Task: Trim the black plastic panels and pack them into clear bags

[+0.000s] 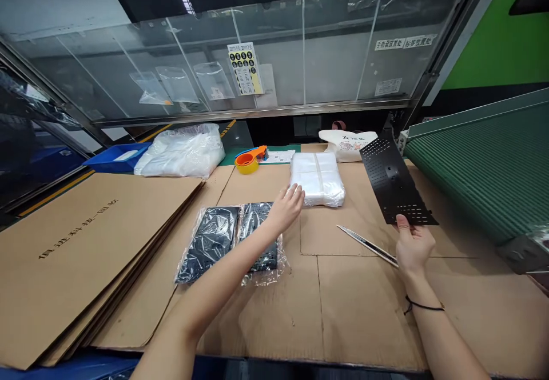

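Observation:
My right hand (414, 250) grips a thin black perforated plate (391, 177) by its lower edge, thumb in front, and holds it raised and tilted above the table. My left hand (288, 206) reaches forward with fingers stretched out at the near left edge of a banded stack of clear plastic bags (317, 179). Whether its fingertips touch the bags, I cannot tell. Under my left forearm lie two dark plates in clear bags, a left bagged plate (210, 240) and a right bagged plate (265, 257), partly covered by the arm. A utility knife (368, 244) rests near my right hand.
Stacked cardboard sheets (86, 237) fill the left side. Behind are a blue tray (115, 158), a white plastic bundle (182, 150), a tape dispenser (249, 160) and a white cloth bag (348, 144). A green ribbed conveyor (484, 163) borders the right; a clear compartment rack (274, 66) hangs overhead.

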Demonstrator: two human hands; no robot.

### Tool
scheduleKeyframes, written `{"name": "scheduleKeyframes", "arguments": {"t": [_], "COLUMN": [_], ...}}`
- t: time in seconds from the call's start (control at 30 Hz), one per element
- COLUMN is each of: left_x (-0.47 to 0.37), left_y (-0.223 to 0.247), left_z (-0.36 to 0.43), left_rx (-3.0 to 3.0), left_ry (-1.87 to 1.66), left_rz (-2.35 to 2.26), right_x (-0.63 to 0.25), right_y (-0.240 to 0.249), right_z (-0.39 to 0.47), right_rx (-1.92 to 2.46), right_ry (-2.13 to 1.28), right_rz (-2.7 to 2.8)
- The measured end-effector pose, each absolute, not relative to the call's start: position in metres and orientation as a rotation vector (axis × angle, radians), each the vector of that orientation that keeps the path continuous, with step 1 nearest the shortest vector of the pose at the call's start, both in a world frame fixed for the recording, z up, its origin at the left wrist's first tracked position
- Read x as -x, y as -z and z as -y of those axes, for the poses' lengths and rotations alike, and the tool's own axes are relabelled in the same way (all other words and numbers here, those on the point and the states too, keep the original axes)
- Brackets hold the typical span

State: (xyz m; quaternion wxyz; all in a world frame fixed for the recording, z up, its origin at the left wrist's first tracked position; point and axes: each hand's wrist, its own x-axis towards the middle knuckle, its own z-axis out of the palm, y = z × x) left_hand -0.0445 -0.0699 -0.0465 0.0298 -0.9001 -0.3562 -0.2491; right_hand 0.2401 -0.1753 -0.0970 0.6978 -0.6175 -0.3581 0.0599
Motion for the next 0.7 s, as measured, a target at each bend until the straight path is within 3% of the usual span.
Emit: {"name": "scheduleKeyframes", "arguments": {"t": [0.27, 0.7], "left_x": [0.043, 0.031], "left_y": [0.034, 0.037], "left_z": [0.042, 0.051], "left_rx": [2.764, 2.693], "left_ry": [0.423, 0.220], "left_rz": [1.009, 1.032], "right_x": [-0.230, -0.226], "right_y": [0.089, 0.081], "right_z": [0.182, 0.186], "right_rx": [1.364, 1.354], "right_ry": [-0.249, -0.256], "right_rz": [0.784, 0.809]}}
